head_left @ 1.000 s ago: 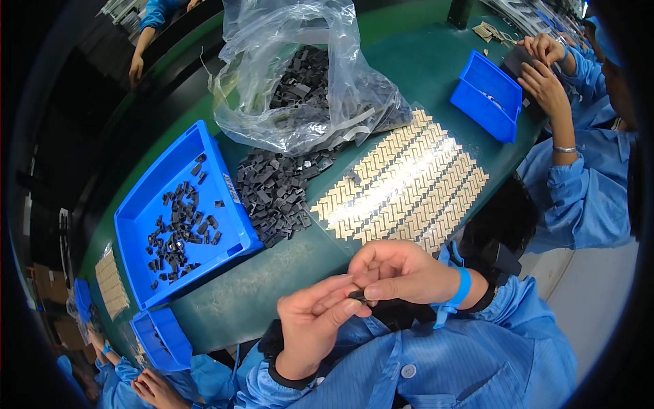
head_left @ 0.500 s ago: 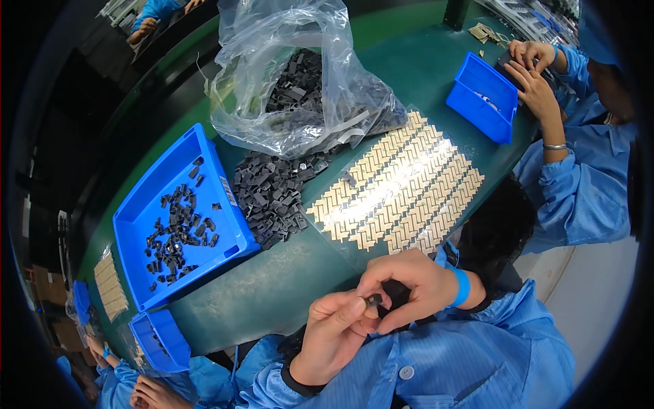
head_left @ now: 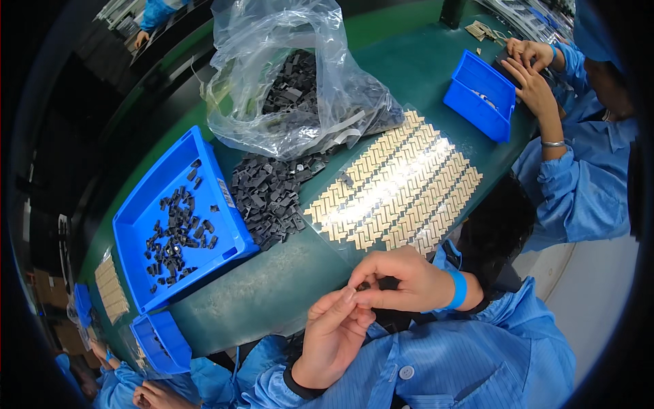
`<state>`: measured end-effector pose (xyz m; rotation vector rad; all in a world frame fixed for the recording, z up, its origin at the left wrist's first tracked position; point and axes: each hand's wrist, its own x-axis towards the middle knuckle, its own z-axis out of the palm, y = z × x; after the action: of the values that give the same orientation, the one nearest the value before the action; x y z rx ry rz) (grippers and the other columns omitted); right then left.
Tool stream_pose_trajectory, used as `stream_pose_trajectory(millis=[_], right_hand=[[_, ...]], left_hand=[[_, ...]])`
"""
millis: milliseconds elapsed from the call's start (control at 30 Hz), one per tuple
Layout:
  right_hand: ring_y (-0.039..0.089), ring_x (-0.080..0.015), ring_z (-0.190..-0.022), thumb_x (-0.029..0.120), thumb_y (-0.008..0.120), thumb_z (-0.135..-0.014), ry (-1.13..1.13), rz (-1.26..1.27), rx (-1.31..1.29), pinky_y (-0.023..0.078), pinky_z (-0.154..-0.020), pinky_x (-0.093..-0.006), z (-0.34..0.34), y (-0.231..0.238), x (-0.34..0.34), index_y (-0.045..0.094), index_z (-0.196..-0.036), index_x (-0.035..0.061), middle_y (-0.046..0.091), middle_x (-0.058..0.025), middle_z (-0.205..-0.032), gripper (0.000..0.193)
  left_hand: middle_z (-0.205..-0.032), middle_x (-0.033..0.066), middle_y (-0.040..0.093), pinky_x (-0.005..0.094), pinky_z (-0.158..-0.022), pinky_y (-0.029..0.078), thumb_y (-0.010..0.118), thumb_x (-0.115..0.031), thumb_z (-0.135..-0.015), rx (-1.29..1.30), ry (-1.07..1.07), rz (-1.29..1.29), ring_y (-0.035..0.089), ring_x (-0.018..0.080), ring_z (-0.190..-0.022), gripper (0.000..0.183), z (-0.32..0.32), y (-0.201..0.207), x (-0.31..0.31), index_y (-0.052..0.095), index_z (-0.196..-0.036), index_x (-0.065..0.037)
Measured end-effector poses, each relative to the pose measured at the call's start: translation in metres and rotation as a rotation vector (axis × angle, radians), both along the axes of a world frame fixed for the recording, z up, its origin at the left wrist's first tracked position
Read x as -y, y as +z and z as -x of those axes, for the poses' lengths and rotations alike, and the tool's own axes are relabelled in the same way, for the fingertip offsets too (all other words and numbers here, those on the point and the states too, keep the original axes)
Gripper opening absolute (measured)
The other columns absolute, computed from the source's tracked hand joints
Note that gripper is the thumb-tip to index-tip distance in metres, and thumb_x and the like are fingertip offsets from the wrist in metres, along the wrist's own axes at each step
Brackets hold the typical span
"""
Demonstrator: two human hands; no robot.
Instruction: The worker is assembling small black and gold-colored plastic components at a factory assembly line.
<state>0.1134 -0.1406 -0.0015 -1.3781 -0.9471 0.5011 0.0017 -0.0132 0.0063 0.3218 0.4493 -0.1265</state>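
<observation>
In front of my chest my two hands meet at the fingertips around a small black plastic part [head_left: 364,286]. My right hand [head_left: 407,278], with a blue band at its wrist, pinches the part between thumb and forefinger. The thumb and forefinger of my left hand [head_left: 334,335] close on it from the other side, and the fingers cover most of it. Just beyond my hands lies a clear sheet with rows of beige pieces [head_left: 392,184] in a zigzag pattern. Left of the sheet is a heap of loose black parts [head_left: 269,198].
A large blue tray [head_left: 143,218] holding scattered black parts stands on the left, with a smaller blue bin [head_left: 160,344] nearer. Behind the heap is an open clear plastic bag [head_left: 231,102] of black parts. At right, a co-worker's hands [head_left: 535,78] work beside another blue bin [head_left: 477,112].
My right hand has shifted slightly left and up, its thumb now closed against the part. My left fingertips have also moved up a little. The part is now more covered.
</observation>
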Motion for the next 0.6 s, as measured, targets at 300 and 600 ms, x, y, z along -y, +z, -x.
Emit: stream_pose_trajectory(millis=[300,600], right_hand=[[0.056,-0.0242,-0.08,0.012,0.071,-0.065,-0.127,0.138,0.855,0.044,-0.068,-0.0369,-0.017,0.012,0.046,0.061,-0.088,0.0063,0.058,-0.0091,-0.091,0.027],[0.056,-0.0242,-0.085,0.007,0.065,-0.065,-0.197,0.226,0.963,0.044,-0.069,-0.0352,-0.015,-0.013,0.068,0.058,-0.077,0.0042,0.058,-0.0076,-0.09,0.014]], left_hand=[[-0.072,0.0055,0.055,0.0203,-0.053,0.039,0.059,-0.006,-0.082,0.063,0.698,-1.758,0.048,0.0093,-0.055,0.024,-0.007,0.033,-0.093,0.056,-0.103,0.003],[-0.074,0.0038,0.058,0.0205,-0.057,0.043,0.068,0.002,-0.069,-0.019,0.258,-1.868,0.053,0.0081,-0.063,0.025,-0.015,0.02,-0.079,0.062,-0.094,-0.001]])
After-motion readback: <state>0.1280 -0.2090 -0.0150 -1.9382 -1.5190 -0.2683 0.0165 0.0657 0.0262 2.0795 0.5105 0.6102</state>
